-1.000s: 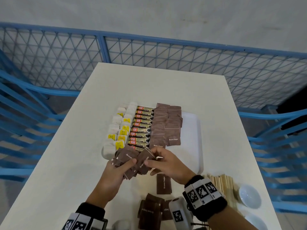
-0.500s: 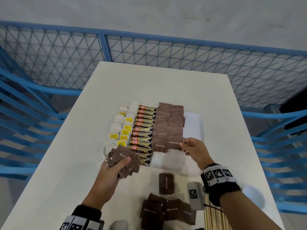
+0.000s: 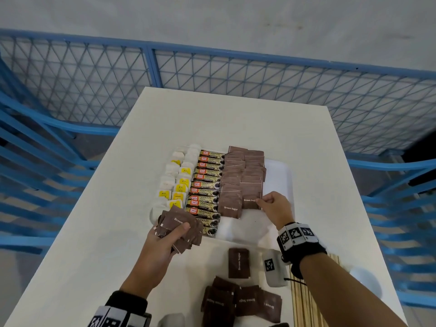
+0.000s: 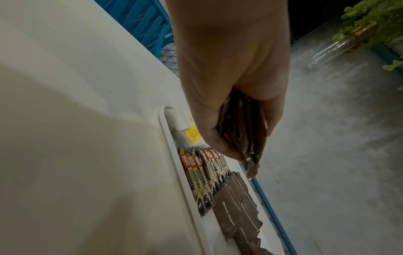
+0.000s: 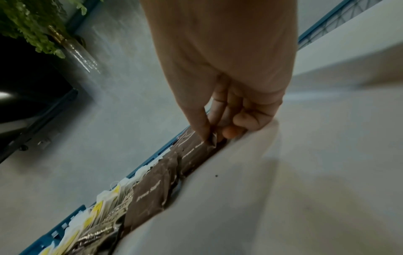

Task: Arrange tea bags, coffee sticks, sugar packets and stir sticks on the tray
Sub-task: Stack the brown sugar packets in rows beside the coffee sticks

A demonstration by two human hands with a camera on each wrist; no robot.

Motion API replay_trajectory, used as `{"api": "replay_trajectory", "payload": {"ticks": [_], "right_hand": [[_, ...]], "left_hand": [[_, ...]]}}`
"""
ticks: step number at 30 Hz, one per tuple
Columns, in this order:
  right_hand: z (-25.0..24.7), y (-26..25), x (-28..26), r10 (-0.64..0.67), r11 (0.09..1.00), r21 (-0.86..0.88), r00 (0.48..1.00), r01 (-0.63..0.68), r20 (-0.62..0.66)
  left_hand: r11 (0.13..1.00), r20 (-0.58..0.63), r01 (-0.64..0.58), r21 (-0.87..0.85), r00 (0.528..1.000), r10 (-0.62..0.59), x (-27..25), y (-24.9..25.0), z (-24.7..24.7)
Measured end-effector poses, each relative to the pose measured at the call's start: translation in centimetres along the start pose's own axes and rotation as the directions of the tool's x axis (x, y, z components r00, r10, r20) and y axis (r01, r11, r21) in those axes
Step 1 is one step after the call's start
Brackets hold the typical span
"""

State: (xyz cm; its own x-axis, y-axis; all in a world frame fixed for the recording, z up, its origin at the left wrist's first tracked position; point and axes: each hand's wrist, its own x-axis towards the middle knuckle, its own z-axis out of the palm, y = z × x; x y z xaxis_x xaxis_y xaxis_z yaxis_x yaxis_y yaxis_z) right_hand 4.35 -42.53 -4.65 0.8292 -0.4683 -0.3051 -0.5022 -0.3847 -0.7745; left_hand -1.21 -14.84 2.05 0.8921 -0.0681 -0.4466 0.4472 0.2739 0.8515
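Placing sugar packet (image 3: 252, 201) on tray (image 3: 280, 175), pinched by right hand (image 3: 273, 208).
Packet bundle (image 3: 180, 228) is gripped in left hand (image 3: 160, 249) over bench (image 3: 94, 232).

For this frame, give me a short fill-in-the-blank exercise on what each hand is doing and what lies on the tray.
1. The left hand grips a bundle of brown sugar ____.
2. The right hand pinches the nearest packet in the tray's ____ sugar row.
3. On the tray, the coffee sticks lie between the sugar packets and the ____ bags.

Missing words: packets; right; tea
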Motion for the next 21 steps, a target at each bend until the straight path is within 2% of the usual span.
{"api": "replay_trajectory", "payload": {"ticks": [4, 6, 9, 12, 14, 16, 18, 21], "right_hand": [[0.1, -0.3, -0.4, -0.026, 0.999, -0.041, 0.999, 0.024, -0.03], [0.0, -0.8, -0.9, -0.108, 0.991, -0.09, 0.991, 0.101, -0.082], [0.0, -2.1, -2.5, -0.295, 0.954, -0.093, 0.948, 0.285, -0.118], [0.2, -3.7, -5.0, -0.378, 0.924, -0.039, 0.924, 0.381, 0.064], [0.4, -4.9, -7.1, -0.386, 0.923, 0.102, 0.895, 0.372, 0.222], [0.6, -5.7, -8.7, -0.4, 0.912, 0.24, 0.845, 0.331, 0.354], [1.1, -6.0, -9.7, -0.415, 0.902, 0.311, 0.802, 0.3, 0.43], [1.7, -5.9, -10.2, -0.4, 0.904, 0.339, 0.8, 0.262, 0.447]], "left_hand": [[1.0, 0.014, 0.017, -0.009, 1.0, -0.016, 0.0, -0.1, 0.5], [1.0, 0.033, 0.019, -0.021, 0.999, -0.019, -0.1, -0.1, 0.8], [0.999, 0.048, 0.021, -0.032, 0.999, -0.02, 0.1, 0.1, 1.3], [0.999, 0.061, 0.015, -0.036, 0.998, -0.012, 0.2, 0.3, 1.7], [0.999, 0.064, 0.015, -0.048, 0.998, -0.012, 0.3, 0.4, 1.9], [0.999, 0.07, 0.015, -0.049, 0.997, -0.012, 0.3, 0.4, 2.1], [0.999, 0.094, 0.021, -0.038, 0.995, -0.018, 0.3, 0.5, 2.2], [0.999, 0.139, 0.048, 0.003, 0.989, -0.048, 0.1, 0.4, 2.5]]}}
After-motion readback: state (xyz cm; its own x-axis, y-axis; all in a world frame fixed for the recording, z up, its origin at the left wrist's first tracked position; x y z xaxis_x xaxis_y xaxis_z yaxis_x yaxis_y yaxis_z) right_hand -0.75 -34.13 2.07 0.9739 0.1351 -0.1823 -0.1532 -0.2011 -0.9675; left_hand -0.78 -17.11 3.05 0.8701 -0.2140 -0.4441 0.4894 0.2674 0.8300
